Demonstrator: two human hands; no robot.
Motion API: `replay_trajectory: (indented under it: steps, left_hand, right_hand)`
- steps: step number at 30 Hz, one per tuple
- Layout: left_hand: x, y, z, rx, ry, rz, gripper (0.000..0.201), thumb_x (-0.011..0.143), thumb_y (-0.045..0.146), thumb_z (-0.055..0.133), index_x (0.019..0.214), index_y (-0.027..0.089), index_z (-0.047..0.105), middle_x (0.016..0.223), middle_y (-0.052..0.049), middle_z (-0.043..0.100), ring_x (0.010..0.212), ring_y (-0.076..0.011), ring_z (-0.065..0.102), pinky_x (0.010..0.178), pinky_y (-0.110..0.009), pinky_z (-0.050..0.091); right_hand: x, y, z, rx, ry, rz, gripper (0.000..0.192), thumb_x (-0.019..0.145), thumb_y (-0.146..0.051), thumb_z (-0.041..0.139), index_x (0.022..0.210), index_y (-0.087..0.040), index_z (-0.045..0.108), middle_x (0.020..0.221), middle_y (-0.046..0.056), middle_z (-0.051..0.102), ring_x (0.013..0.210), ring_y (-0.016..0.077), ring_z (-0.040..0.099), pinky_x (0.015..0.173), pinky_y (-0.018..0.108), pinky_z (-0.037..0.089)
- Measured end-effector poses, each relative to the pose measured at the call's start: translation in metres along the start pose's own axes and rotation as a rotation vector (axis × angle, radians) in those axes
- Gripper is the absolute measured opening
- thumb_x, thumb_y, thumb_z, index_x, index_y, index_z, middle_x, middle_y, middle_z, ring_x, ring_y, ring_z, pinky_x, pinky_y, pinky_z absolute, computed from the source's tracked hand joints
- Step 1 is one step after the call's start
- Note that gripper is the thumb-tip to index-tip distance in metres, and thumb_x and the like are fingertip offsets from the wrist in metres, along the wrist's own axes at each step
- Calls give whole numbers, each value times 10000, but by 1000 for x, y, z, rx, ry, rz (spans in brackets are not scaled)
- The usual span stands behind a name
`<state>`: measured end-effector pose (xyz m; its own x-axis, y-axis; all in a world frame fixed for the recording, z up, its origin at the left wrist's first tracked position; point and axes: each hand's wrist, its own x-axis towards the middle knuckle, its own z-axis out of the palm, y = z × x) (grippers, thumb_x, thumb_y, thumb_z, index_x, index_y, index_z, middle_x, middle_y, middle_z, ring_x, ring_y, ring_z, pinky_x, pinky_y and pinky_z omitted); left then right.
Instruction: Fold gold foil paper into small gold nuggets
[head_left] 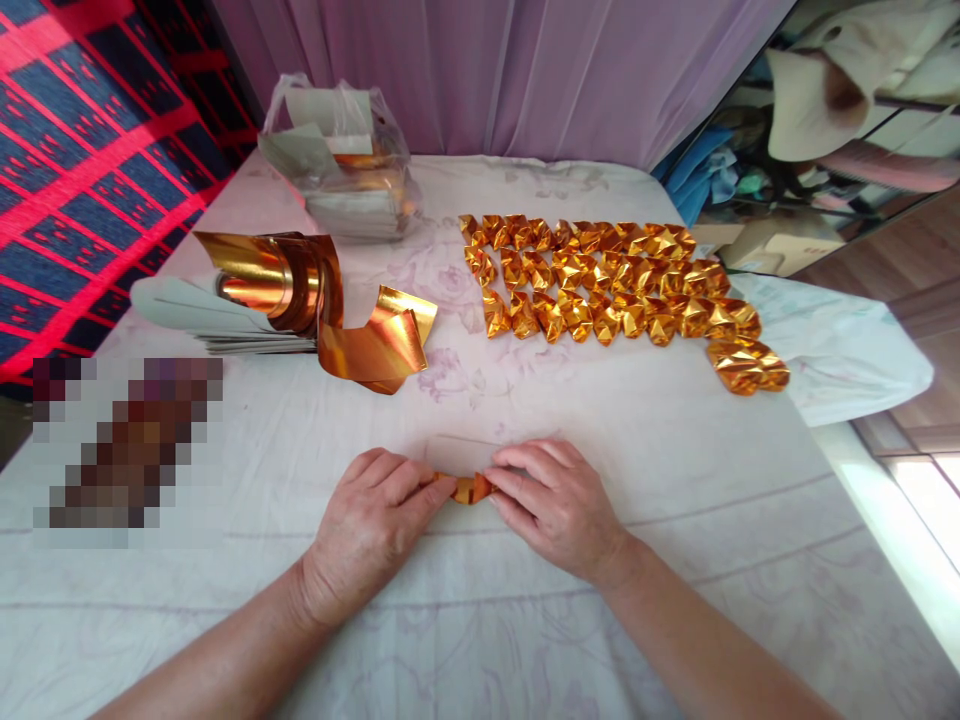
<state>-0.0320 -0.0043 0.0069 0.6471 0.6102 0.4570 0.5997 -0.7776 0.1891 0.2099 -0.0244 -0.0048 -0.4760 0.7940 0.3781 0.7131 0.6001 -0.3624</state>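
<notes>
My left hand (pixel 371 525) and my right hand (pixel 551 500) meet at the near middle of the white cloth-covered table (pixel 675 480). Between their fingertips they pinch a small gold foil paper piece (pixel 469 488), pressed flat against the cloth; most of it is hidden under my fingers. Both hands rest palm down, fingers bent over the piece.
Several folded gold foil pieces (pixel 607 280) lie in rows at the back right. A curled stack of gold foil sheets (pixel 300 290) sits at the left on grey sheets (pixel 195 315). A plastic bag (pixel 341 150) of sheets stands at the back. A blurred patch is at the left.
</notes>
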Motion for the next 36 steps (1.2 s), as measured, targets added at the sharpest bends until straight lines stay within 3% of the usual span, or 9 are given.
replay_trajectory:
  steps: [7,14,22,31,36]
  left_hand:
    - [3,-3,0,-4,-25,-59,217,965,157,513,1036,223,707,973,-18,759,890,-183,670,832,-359,480]
    - [4,-2,1,-62,-88,-111,296,972,305,516,1204,203,668,1196,-79,707,1103,-251,619,938,-426,469]
    - [2,4,2,-39,-88,-12,282,985,275,508,1190,170,670,1199,-72,717,1075,-241,636,913,-404,475]
    - [-3,9,4,26,-153,30,294,1010,314,471,1202,247,683,1285,-41,680,1133,-255,625,927,-426,468]
    - [-4,7,4,38,-166,26,300,1018,325,448,1186,262,688,1303,-32,670,1162,-267,614,946,-446,446]
  right_hand:
    - [1,-3,-2,-14,-63,-55,195,946,-247,573,1089,-212,701,1055,64,692,947,199,605,841,376,489]
    - [3,-5,-2,-32,-64,-19,192,948,-266,579,1093,-210,692,1041,62,689,931,201,597,840,376,480]
    - [6,-8,0,-48,-59,16,164,939,-275,597,1059,-214,690,1015,51,689,894,202,591,828,378,470]
    - [6,-7,0,37,-49,38,209,911,-271,611,1089,-185,679,1016,69,683,901,215,590,820,399,483]
    - [4,0,-1,193,37,75,352,778,-93,520,1087,-193,653,1079,78,663,984,227,596,864,417,480]
